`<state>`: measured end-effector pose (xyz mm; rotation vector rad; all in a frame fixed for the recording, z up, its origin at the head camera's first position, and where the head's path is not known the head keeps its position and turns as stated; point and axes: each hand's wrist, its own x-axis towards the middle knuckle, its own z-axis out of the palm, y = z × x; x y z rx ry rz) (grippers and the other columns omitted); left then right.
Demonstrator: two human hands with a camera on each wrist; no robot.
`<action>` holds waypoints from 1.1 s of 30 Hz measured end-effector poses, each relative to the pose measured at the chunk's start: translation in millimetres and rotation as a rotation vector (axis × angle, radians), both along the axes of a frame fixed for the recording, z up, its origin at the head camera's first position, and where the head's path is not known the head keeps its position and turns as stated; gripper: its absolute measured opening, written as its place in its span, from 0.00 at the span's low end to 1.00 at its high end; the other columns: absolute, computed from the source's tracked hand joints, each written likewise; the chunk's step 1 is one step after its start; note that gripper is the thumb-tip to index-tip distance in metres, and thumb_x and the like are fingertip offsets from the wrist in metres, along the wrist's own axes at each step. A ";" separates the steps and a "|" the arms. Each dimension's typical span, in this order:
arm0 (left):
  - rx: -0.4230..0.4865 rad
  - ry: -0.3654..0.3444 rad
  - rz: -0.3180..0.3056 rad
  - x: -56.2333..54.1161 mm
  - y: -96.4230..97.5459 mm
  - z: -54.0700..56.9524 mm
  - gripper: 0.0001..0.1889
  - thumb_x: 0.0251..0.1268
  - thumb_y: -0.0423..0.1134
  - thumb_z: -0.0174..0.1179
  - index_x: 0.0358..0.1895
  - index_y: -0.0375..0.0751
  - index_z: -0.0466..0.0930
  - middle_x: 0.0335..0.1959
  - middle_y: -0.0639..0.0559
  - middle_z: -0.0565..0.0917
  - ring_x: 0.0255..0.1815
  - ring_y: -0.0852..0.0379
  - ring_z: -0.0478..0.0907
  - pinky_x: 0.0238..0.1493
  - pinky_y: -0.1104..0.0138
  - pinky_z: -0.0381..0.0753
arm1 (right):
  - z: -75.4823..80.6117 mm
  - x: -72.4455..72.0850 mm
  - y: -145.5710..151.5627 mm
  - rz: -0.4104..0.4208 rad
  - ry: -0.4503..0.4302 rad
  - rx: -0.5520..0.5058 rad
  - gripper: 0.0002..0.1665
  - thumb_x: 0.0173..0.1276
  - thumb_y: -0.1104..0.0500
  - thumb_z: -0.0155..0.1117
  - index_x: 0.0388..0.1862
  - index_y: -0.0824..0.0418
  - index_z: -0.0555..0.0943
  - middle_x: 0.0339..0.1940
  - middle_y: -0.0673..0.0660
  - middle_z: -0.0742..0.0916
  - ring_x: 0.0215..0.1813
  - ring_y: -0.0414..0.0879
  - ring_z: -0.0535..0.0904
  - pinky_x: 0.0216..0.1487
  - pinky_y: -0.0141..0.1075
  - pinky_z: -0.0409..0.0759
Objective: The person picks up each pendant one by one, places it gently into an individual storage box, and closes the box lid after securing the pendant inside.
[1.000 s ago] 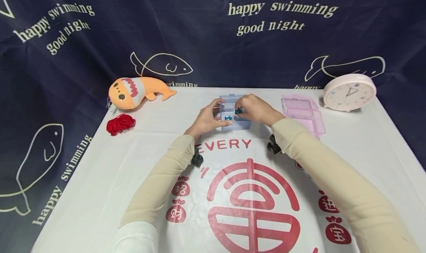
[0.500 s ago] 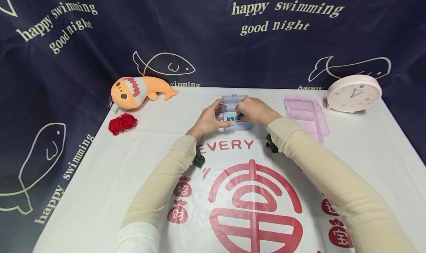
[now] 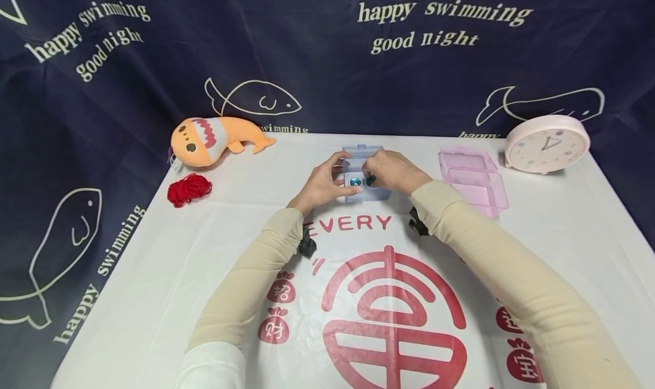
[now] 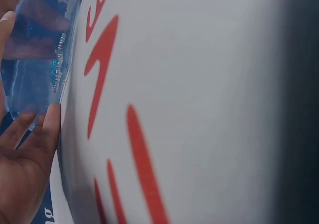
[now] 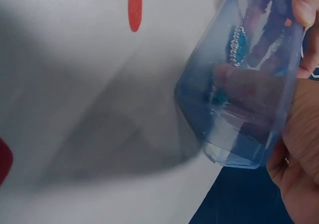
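A see-through blue plastic box (image 3: pixel 377 194) stands with its lid raised at the back. My left hand (image 3: pixel 322 185) grips its left side, thumb at the front corner and fingers farther back. Inside lies one teal gem piece (image 3: pixel 355 182) with a silver beaded edge, which also shows through the box wall in the right wrist view. My right hand (image 3: pixel 393 170) reaches into the box from the right. Its fingertips pinch a second teal gem piece (image 3: pixel 370 179), low beside the first; through the wall this gem (image 5: pixel 219 95) is partly hidden by the fingers.
An open pink plastic box (image 3: pixel 476 194) stands to the right, before a round pink clock (image 3: pixel 547 144). On the left are an orange plush shark (image 3: pixel 197 144) and a bundle of red yarn (image 3: pixel 189 190). A dark blue curtain (image 3: pixel 327 48) hangs behind the white-covered table (image 3: pixel 230 252).
My right hand has lowered the second teal gem piece into the blue box, close beside the first. The left hand keeps its grip on the box. The head view has shifted slightly.
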<state>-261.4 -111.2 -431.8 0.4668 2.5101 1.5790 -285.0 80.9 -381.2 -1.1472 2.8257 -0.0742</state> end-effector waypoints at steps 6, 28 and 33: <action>0.005 -0.013 0.012 2.1 2.0 -0.9 0.43 0.47 0.42 0.76 0.69 0.49 0.64 0.67 0.44 0.71 0.65 0.50 0.73 0.60 0.67 0.78 | 12.4 10.2 16.6 0.064 -0.040 -0.193 0.09 0.54 0.67 0.73 0.35 0.68 0.85 0.37 0.61 0.89 0.41 0.54 0.85 0.46 0.47 0.82; -0.065 0.015 0.014 5.1 6.9 0.6 0.49 0.50 0.46 0.75 0.74 0.54 0.55 0.74 0.45 0.59 0.75 0.47 0.60 0.69 0.62 0.70 | 43.9 136.9 137.7 -0.178 0.090 -0.482 0.28 0.54 0.62 0.75 0.55 0.65 0.79 0.50 0.62 0.86 0.43 0.55 0.84 0.43 0.51 0.83; -0.216 0.264 0.043 9.0 21.8 22.1 0.53 0.43 0.55 0.76 0.75 0.60 0.54 0.79 0.51 0.45 0.80 0.52 0.38 0.76 0.49 0.54 | 38.9 165.0 156.6 -0.244 0.175 -0.488 0.34 0.49 0.62 0.79 0.57 0.63 0.79 0.50 0.60 0.86 0.41 0.52 0.84 0.42 0.48 0.82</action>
